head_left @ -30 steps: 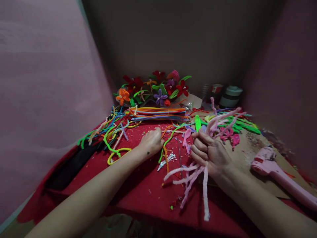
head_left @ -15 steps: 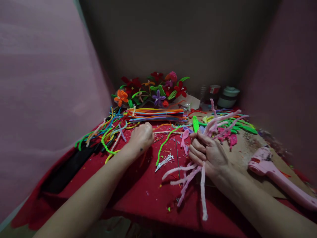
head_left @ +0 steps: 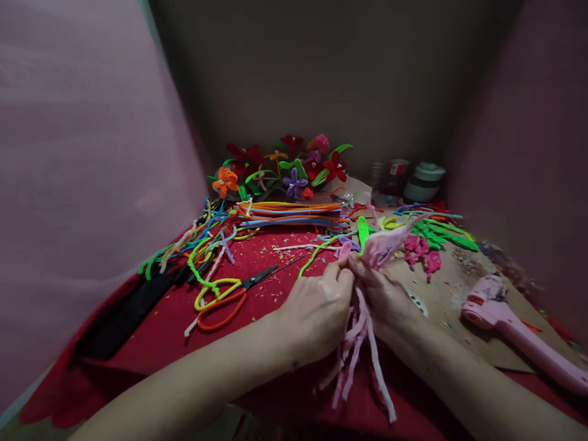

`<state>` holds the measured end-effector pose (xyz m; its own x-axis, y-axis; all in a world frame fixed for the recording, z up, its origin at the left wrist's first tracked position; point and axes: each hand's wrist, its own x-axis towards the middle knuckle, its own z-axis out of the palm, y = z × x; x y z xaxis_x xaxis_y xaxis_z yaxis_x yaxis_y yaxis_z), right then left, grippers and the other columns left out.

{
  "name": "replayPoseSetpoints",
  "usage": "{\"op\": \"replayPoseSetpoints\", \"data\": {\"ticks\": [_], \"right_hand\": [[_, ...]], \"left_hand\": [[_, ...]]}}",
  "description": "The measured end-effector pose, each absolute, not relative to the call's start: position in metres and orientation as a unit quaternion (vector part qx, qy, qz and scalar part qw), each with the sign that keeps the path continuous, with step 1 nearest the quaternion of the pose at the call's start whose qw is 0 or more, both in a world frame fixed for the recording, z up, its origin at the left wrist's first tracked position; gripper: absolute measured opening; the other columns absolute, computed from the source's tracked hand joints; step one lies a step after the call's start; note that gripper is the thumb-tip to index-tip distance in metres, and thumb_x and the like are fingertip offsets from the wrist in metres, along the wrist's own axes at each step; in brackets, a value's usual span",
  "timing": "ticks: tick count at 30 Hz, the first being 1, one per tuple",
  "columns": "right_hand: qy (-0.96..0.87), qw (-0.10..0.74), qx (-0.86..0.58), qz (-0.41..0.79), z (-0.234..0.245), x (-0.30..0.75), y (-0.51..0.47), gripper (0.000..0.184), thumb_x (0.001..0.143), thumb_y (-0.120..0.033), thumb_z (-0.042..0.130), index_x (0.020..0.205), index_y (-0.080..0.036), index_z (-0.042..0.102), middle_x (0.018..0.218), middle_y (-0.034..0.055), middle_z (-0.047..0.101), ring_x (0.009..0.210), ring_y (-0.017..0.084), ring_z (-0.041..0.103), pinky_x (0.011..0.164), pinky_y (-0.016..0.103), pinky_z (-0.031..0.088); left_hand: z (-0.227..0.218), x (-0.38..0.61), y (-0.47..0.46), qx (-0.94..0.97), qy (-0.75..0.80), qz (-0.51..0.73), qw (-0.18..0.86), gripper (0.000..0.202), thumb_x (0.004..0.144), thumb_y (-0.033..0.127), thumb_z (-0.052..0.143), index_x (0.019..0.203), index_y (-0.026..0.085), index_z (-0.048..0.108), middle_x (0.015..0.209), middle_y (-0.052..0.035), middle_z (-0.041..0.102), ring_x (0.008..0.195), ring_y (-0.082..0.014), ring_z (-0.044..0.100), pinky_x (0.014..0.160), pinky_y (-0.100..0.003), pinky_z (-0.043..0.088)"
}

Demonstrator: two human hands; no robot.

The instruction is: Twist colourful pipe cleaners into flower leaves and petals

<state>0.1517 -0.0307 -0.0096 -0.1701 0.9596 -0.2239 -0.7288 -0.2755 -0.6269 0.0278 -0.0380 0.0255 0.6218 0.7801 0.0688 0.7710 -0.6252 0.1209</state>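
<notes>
My left hand is closed, its fingers pressed against my right hand around the middle of a bundle of fuzzy pink pipe cleaners. My right hand is wrapped round the same bundle. Several loose ends hang below the hands, and looped, petal-like pink parts stick up above them. The fingertips of both hands are partly hidden behind knuckles. Left of my hands, scissors with yellow and orange handles lie on the red cloth. A bright green leaf shape lies just beyond my fingers.
Pipe-cleaner flowers stand at the back, behind a stack of coloured pipe cleaners. Loose strands lie at the left. On cardboard at the right are green leaf shapes, pink pieces and a pink handled tool.
My left hand has moved right, from above the scissors to the pink bundle, uncovering the scissors. The bundle's ends now hang closer together. The white thin-stemmed bunch is now covered from view.
</notes>
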Motion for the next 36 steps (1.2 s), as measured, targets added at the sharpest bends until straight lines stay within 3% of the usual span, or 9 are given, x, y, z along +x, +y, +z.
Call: {"op": "replayPoseSetpoints", "data": {"ticks": [5, 8, 12, 18, 23, 28, 36], "right_hand": [[-0.199, 0.617, -0.285, 0.706, -0.003, 0.162, -0.023, 0.017, 0.066, -0.028, 0.07, 0.071, -0.015, 0.059, 0.039, -0.0086, 0.039, 0.035, 0.005, 0.036, 0.038, 0.019, 0.036], [-0.209, 0.603, -0.287, 0.714, -0.001, 0.165, -0.023, 0.014, 0.072, -0.027, 0.065, 0.076, -0.014, 0.06, 0.037, -0.0097, 0.033, 0.031, 0.004, 0.025, 0.031, 0.016, 0.028], [-0.218, 0.586, -0.279, 0.729, -0.001, 0.165, -0.026, 0.013, 0.079, -0.026, 0.056, 0.077, -0.014, 0.061, 0.037, -0.0086, 0.032, 0.03, 0.004, 0.023, 0.029, 0.015, 0.026], [-0.208, 0.58, -0.293, 0.731, -0.002, 0.166, -0.025, 0.015, 0.082, -0.024, 0.05, 0.075, -0.015, 0.06, 0.037, -0.0082, 0.031, 0.029, 0.005, 0.022, 0.028, 0.015, 0.026], [-0.224, 0.589, -0.267, 0.729, 0.002, 0.166, -0.025, 0.014, 0.079, -0.027, 0.054, 0.075, -0.015, 0.06, 0.037, -0.0087, 0.029, 0.029, 0.005, 0.021, 0.029, 0.016, 0.025], [-0.241, 0.608, -0.257, 0.711, 0.002, 0.168, -0.024, 0.012, 0.078, -0.027, 0.055, 0.074, -0.016, 0.06, 0.037, -0.0089, 0.028, 0.029, 0.005, 0.02, 0.029, 0.016, 0.024], [-0.238, 0.611, -0.267, 0.706, 0.001, 0.172, -0.024, 0.013, 0.079, -0.024, 0.052, 0.075, -0.015, 0.061, 0.037, -0.0078, 0.029, 0.03, 0.005, 0.021, 0.029, 0.016, 0.025]], "left_hand": [[0.027, 0.001, 0.003, 0.897, 0.419, 0.04, 0.135, 0.017, 0.08, 0.03, 0.043, 0.077, 0.02, 0.056, 0.078, -0.0037, 0.061, 0.068, -0.0159, 0.055, 0.061, -0.027, 0.042], [0.017, -0.01, 0.023, 0.857, 0.505, 0.038, 0.096, 0.022, 0.079, 0.038, 0.047, 0.08, 0.018, 0.057, 0.078, -0.0058, 0.062, 0.069, -0.0179, 0.056, 0.057, -0.028, 0.04], [0.005, -0.008, 0.025, 0.853, 0.517, 0.018, 0.073, 0.023, 0.08, 0.036, 0.047, 0.076, 0.017, 0.06, 0.076, -0.0091, 0.064, 0.069, -0.0198, 0.058, 0.055, -0.028, 0.039], [0.036, -0.054, 0.045, 0.798, 0.599, 0.069, 0.015, 0.028, 0.082, 0.039, 0.044, 0.088, 0.018, 0.061, 0.088, -0.0088, 0.066, 0.08, -0.0209, 0.06, 0.068, -0.029, 0.043], [0.044, -0.126, 0.07, 0.672, 0.734, -0.032, -0.094, 0.037, 0.076, 0.047, 0.048, 0.083, 0.015, 0.064, 0.096, -0.0168, 0.065, 0.088, -0.0281, 0.06, 0.068, -0.03, 0.043], [0.031, -0.15, 0.076, 0.647, 0.758, -0.032, -0.077, 0.025, 0.073, 0.03, 0.045, 0.079, 0.018, 0.066, 0.083, -0.0124, 0.067, 0.078, -0.0251, 0.061, 0.062, -0.027, 0.04], [0.056, -0.183, 0.079, 0.627, 0.767, 0.133, 0.035, 0.018, 0.065, 0.031, 0.052, 0.06, 0.016, 0.06, 0.05, 0.0006, 0.05, 0.05, -0.0119, 0.047, 0.046, -0.021, 0.028]]}}
